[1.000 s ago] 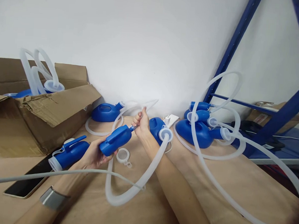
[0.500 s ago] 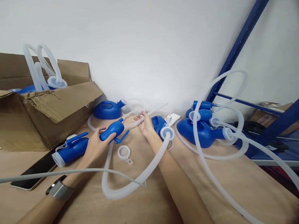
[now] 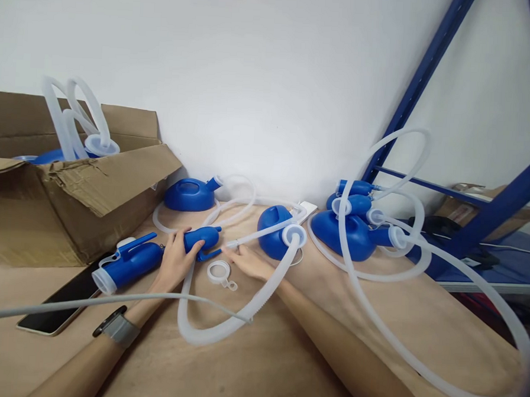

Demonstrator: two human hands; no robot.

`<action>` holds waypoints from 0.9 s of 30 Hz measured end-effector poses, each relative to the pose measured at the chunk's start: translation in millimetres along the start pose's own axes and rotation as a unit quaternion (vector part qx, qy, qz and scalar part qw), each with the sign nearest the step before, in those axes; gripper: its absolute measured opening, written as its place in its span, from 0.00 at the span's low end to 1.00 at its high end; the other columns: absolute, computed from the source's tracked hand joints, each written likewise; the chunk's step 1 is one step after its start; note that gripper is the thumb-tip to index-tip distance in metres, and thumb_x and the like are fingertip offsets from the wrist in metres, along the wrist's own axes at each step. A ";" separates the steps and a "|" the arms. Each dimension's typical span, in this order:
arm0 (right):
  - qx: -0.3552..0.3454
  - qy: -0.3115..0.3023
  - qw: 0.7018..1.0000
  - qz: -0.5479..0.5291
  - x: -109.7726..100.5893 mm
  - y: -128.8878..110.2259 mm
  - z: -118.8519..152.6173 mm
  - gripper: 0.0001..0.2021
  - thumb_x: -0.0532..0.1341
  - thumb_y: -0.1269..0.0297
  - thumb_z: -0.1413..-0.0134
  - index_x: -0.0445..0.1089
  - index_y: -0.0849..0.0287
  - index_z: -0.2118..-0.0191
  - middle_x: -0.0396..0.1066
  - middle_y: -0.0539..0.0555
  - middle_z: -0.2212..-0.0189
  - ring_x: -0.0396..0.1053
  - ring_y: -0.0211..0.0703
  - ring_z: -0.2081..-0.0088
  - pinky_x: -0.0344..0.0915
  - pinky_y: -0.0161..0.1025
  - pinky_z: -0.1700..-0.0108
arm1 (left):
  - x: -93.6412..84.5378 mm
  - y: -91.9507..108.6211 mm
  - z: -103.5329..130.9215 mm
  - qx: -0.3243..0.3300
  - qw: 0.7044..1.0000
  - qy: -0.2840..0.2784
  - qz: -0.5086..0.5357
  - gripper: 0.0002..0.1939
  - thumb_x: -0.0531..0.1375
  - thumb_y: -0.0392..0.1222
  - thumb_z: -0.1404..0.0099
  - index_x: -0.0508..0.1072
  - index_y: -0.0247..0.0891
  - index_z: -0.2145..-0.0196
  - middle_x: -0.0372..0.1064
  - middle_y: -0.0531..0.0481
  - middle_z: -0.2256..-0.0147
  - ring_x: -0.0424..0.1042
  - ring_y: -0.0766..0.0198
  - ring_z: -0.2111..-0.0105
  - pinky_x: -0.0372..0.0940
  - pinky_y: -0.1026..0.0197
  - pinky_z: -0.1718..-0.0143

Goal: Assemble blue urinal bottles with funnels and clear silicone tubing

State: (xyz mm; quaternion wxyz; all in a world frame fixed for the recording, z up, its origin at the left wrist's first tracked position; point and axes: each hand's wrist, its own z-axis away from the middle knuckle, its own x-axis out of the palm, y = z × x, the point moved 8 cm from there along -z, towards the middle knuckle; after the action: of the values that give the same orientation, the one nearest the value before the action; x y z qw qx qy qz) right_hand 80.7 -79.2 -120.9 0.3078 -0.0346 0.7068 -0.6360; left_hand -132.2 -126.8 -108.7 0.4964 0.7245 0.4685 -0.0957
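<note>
Basically, my smartwatch (image 3: 118, 328) and a thin gray cable (image 3: 64, 304) were closest. Next came a bend of corrugated hose (image 3: 204, 336), and a phone (image 3: 80, 286) lying partly under a capped blue bottle (image 3: 130, 267), approx. flat on its side. A translucent ring cap (image 3: 226, 280) w/ a tab lay on the table (image 3: 256, 370) btwn my forearms. My L hand (image 3: 178, 258) was wrapped around a handled blue bottle (image 3: 202, 238), held low over the table, neck pointing R. My R hand (image 3: 250, 260) pinched the connector end of a clear tube (image 3: 267, 229) just beside that bottle's neck end. The tube ran in front of a blue jug (image 3: 272, 246) w/ the corrugated hose in its collar. Farther R: a bigger jug (image 3: 345, 239) w/ small bottles (image 3: 359, 204) on top. L rear: a third jug (image 3: 188, 201) by the cardboard box (image 3: 115, 179); wall (image 3: 271, 74) behind.
</note>
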 end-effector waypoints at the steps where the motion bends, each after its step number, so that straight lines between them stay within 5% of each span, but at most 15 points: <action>1: -0.001 -0.011 0.999 0.031 5.2 1.4 7.2 0.25 0.66 0.42 0.42 0.74 0.56 0.48 0.77 0.56 0.63 0.74 0.55 0.53 0.69 0.50 0.48 | 0.5 -1.1 -0.2 0.000 1.000 0.003 0.000 0.31 0.56 0.59 0.35 0.69 0.35 0.42 0.68 0.35 0.47 0.71 0.41 0.44 0.65 0.41 0.40; 5: -0.070 -0.044 0.981 0.173 28.1 -1.2 24.9 0.33 0.70 0.43 0.47 0.71 0.54 0.40 0.74 0.61 0.49 0.67 0.62 0.41 0.62 0.56 0.39 | 1.7 -5.7 -1.3 0.000 1.000 0.013 -0.009 0.31 0.55 0.56 0.33 0.65 0.35 0.39 0.64 0.35 0.45 0.68 0.40 0.42 0.63 0.38 0.39; 9: -0.210 -0.040 0.932 0.292 44.4 -12.3 32.0 0.23 0.70 0.49 0.44 0.75 0.48 0.43 0.70 0.59 0.45 0.66 0.58 0.41 0.63 0.56 0.38 | 0.7 -5.8 -2.4 0.011 1.000 0.003 -0.029 0.30 0.52 0.55 0.30 0.64 0.33 0.38 0.61 0.33 0.44 0.67 0.38 0.41 0.62 0.37 0.38; 13: -0.272 -0.044 0.908 0.317 44.8 -14.8 40.1 0.11 0.67 0.59 0.37 0.77 0.53 0.51 0.71 0.59 0.45 0.68 0.53 0.41 0.65 0.50 0.39 | -0.9 -0.1 -1.5 0.029 0.998 -0.019 -0.051 0.30 0.53 0.56 0.30 0.65 0.34 0.38 0.62 0.33 0.44 0.68 0.38 0.42 0.63 0.37 0.39; 19: -0.284 -0.008 0.927 0.245 19.9 4.9 52.0 0.05 0.63 0.70 0.36 0.74 0.56 0.57 0.73 0.57 0.47 0.72 0.49 0.45 0.68 0.46 0.43 | 2.4 15.2 6.5 0.054 0.992 -0.066 -0.092 0.34 0.54 0.57 0.31 0.64 0.33 0.36 0.63 0.30 0.40 0.68 0.36 0.41 0.64 0.38 0.40; 27: -0.209 0.066 0.952 0.216 -12.8 20.3 55.5 0.02 0.65 0.68 0.40 0.72 0.54 0.62 0.75 0.53 0.55 0.74 0.49 0.54 0.69 0.47 0.49 | 17.7 21.4 20.1 0.095 0.979 -0.129 -0.126 0.40 0.54 0.63 0.29 0.55 0.40 0.28 0.45 0.28 0.28 0.51 0.30 0.30 0.58 0.33 0.36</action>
State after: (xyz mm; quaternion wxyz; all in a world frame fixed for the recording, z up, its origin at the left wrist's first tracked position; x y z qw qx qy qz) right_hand 124.6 -118.5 -134.6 0.3757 0.0973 0.8335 -0.3933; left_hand -99.5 -134.2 -115.8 0.4657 0.6848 0.4768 -0.2946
